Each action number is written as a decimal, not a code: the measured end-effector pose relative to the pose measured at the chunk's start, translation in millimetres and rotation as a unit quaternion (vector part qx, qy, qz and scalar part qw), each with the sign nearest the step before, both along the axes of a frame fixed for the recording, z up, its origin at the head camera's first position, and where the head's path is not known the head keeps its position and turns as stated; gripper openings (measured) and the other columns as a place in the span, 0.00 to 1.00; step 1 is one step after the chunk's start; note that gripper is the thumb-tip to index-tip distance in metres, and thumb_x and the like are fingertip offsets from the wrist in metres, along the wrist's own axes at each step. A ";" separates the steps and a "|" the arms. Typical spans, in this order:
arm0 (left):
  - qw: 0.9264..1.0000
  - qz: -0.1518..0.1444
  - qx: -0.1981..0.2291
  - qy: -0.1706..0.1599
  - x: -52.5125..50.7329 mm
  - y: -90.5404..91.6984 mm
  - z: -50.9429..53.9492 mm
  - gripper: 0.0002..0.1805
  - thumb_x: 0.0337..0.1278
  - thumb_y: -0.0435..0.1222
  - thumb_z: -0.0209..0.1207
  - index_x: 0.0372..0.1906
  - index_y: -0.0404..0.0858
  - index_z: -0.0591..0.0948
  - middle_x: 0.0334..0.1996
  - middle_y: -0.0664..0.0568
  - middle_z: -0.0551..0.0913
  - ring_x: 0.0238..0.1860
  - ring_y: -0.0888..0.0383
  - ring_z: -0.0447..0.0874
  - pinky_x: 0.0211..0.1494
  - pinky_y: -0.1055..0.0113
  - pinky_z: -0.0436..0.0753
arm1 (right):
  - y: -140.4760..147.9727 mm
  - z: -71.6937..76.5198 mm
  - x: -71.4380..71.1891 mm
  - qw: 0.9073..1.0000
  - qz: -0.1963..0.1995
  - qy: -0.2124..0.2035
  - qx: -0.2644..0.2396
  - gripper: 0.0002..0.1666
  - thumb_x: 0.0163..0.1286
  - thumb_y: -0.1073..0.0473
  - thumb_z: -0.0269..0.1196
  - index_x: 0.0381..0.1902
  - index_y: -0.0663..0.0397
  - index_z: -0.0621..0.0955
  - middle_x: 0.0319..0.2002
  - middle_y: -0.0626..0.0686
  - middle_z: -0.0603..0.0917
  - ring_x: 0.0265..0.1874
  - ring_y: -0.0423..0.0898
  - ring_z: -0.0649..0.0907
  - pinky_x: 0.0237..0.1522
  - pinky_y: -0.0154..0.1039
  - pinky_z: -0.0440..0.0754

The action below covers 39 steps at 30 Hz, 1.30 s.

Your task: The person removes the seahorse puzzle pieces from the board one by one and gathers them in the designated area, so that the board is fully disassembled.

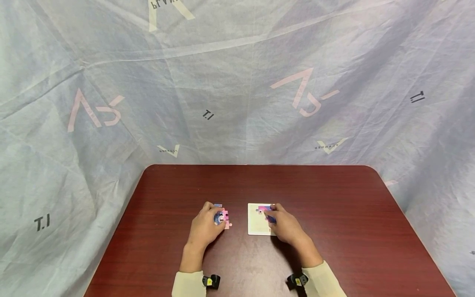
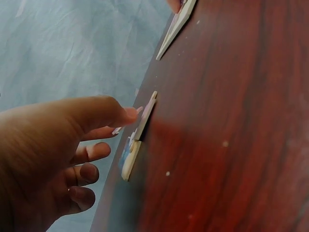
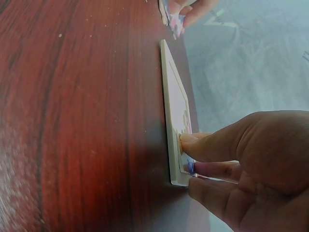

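On the left, my left hand curves over a small group of jigsaw puzzle pieces, pink and blue. Its thumb and index finger pinch a pink puzzle piece, and the other fingers are bent behind. A shallow cream puzzle tray lies to the right, with pink and purple pieces in its upper right part. Over the tray's right side, my right hand grips a blue-purple puzzle piece between thumb and fingers. In the right wrist view, the thumb lies against the tray's surface; fingers partly hide the piece.
The tray and pieces lie on a dark red wooden table with rounded far corners. Grey printed sheeting hangs behind and along both sides. Each wrist wears a small black camera, the left one beside a cream sleeve.
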State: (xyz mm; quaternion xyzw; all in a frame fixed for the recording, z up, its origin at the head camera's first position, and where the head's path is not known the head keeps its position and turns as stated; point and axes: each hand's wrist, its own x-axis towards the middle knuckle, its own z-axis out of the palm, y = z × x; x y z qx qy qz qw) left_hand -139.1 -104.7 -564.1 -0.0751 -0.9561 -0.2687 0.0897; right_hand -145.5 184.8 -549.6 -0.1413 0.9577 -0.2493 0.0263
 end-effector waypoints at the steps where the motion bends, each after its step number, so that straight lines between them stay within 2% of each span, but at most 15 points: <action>1: 1.000 0.001 0.001 -0.004 0.3 0.2 -0.2 0.21 0.52 0.40 0.75 0.52 0.41 0.89 0.48 0.49 0.80 0.40 0.56 0.85 0.42 0.58 0.86 | 0.0 0.1 0.2 1.000 0.000 0.000 0.000 0.27 0.66 0.67 0.70 0.64 0.55 0.85 0.63 0.60 0.81 0.51 0.55 0.89 0.53 0.55 0.86; 7: 1.000 0.008 0.006 -0.015 0.5 1.6 -3.1 0.21 0.51 0.40 0.74 0.53 0.41 0.89 0.48 0.49 0.78 0.41 0.57 0.81 0.43 0.59 0.85 | -0.1 0.2 1.1 1.000 0.002 -0.005 -0.004 0.26 0.68 0.68 0.69 0.64 0.56 0.85 0.64 0.61 0.80 0.53 0.56 0.88 0.55 0.56 0.86; 16: 0.999 0.011 0.019 -0.030 -0.2 4.6 -3.1 0.23 0.53 0.41 0.72 0.56 0.41 0.88 0.49 0.49 0.77 0.46 0.55 0.80 0.47 0.58 0.84 | 0.2 -1.5 0.2 1.000 0.002 -0.003 -0.002 0.26 0.67 0.68 0.70 0.64 0.56 0.85 0.64 0.61 0.80 0.53 0.55 0.88 0.54 0.55 0.86; 23: 1.000 0.004 0.008 -0.008 -1.2 4.6 -2.7 0.24 0.51 0.38 0.71 0.56 0.39 0.89 0.48 0.48 0.78 0.47 0.54 0.80 0.44 0.57 0.84 | 0.3 -1.6 0.7 1.000 -0.001 -0.006 -0.002 0.27 0.67 0.68 0.70 0.65 0.56 0.84 0.64 0.61 0.80 0.53 0.55 0.89 0.53 0.54 0.87; 26: 1.000 0.002 0.004 -0.003 -1.2 4.7 -2.4 0.26 0.51 0.38 0.71 0.58 0.38 0.88 0.48 0.47 0.79 0.47 0.53 0.80 0.45 0.57 0.84 | 0.4 -0.7 0.7 1.000 0.002 -0.002 0.000 0.27 0.67 0.68 0.70 0.64 0.57 0.85 0.64 0.61 0.80 0.53 0.55 0.89 0.52 0.54 0.87; 33: 1.000 0.006 0.015 -0.025 0.7 4.4 -1.0 0.31 0.55 0.41 0.71 0.65 0.37 0.84 0.52 0.47 0.79 0.51 0.53 0.79 0.49 0.57 0.83 | -0.2 -0.2 1.9 1.000 0.005 0.003 0.001 0.26 0.67 0.69 0.70 0.63 0.57 0.85 0.64 0.62 0.80 0.53 0.55 0.89 0.51 0.54 0.87; 39: 0.999 0.010 0.015 -0.027 0.1 5.4 3.9 0.33 0.55 0.40 0.70 0.67 0.36 0.82 0.54 0.47 0.79 0.50 0.54 0.78 0.45 0.59 0.80 | 0.7 0.3 1.0 1.000 0.008 0.004 -0.003 0.26 0.66 0.69 0.70 0.63 0.58 0.85 0.64 0.62 0.80 0.51 0.54 0.89 0.52 0.53 0.87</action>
